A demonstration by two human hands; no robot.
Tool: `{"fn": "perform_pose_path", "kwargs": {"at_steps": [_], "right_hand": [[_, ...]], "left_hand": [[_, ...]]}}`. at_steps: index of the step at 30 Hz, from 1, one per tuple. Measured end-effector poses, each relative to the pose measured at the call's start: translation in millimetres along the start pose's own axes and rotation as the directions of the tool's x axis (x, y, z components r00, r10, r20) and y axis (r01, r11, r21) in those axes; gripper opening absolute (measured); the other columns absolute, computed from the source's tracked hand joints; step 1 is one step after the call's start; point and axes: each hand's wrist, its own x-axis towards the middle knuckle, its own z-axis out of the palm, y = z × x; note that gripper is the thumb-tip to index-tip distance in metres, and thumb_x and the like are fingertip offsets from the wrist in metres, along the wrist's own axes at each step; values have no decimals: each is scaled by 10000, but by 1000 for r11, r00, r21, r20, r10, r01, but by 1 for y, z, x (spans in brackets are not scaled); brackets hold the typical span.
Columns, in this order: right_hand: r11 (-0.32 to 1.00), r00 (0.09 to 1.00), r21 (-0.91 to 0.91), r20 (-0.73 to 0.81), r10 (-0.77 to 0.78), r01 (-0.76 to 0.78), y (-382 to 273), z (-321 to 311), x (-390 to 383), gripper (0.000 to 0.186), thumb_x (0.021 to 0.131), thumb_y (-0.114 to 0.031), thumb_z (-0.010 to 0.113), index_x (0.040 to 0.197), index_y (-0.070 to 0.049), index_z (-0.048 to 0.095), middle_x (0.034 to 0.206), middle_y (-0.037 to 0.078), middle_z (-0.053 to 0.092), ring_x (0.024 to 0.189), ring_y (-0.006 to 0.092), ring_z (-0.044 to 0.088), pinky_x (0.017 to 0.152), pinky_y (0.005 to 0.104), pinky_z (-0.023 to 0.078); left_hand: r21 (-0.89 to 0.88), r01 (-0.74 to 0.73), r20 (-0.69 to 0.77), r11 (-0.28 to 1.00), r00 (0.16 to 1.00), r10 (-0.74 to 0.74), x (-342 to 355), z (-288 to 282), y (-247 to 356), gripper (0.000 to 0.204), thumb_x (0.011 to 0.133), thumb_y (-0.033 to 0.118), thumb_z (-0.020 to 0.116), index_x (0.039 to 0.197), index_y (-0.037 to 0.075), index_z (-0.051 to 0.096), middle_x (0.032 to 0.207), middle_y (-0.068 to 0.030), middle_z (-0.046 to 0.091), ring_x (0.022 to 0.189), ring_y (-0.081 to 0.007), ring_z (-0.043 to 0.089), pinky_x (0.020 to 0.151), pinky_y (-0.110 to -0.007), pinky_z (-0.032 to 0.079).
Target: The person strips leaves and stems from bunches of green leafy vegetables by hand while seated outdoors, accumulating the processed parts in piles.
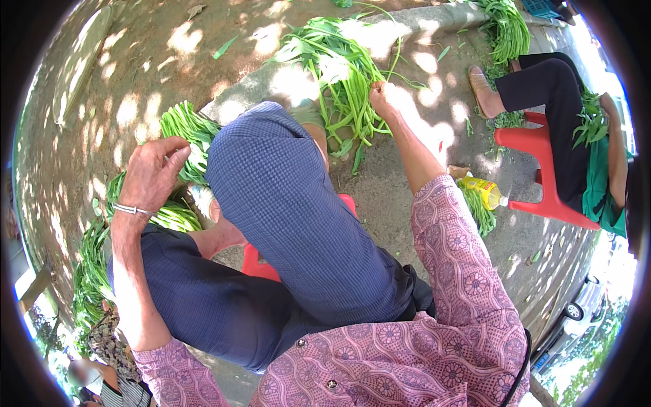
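Left hand (150, 175): loosely curled, thumb and forefinger near each other; cannot tell whether anything is between them. Far-left greens (91, 271) lie at its 7 o'clock. Upper-left bundle (187, 122) is at its 1 o'clock, stems pointing up-left, partly overlapped by the fingertips in view; contact cannot be judged. Lower-left bundle (178, 216) is at its 5 o'clock, near the wrist.

Large pile of leafy greens (349, 85): directly at the right hand's 9 o'clock, leaves toward 11, stems spilling toward 7.

Right hand (385, 99): fingertips pinched together on a thin stem (391, 68) at the pile's right edge; the stem rises toward 12–1 o'clock.

Yellow bottle (481, 192): lying on its side, between 4 and 5 o'clock from the right hand, beside a small bunch (479, 211). Red stool (542, 169): 4 o'clock, farther out. Another person's hand (608, 105): 3 o'clock, next to leafy sprigs (588, 122).
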Motion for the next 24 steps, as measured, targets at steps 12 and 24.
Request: {"fn": "perform_pose_path", "kwargs": {"at_steps": [12,24], "right_hand": [[986,971,-27,-172,-167,164,62,53,92,464,786,-255,562,1179,-11,535,1152,252,555,1077,364,542,944,407,422],[998,999,-58,40,-8,11,34,53,112,432,784,-288,639,1119,-29,558,1113,216,583,1079,345,551,922,416,444]], "left_hand": [[16,-33,11,999,999,33,3,0,12,207,846,153,577,940,-21,639,748,-170,637,629,-260,616,620,-345,478],[77,-89,45,993,995,86,-1,-4,4,253,887,176,561,987,-50,612,762,-130,626,596,-166,571,596,-294,463]]}}
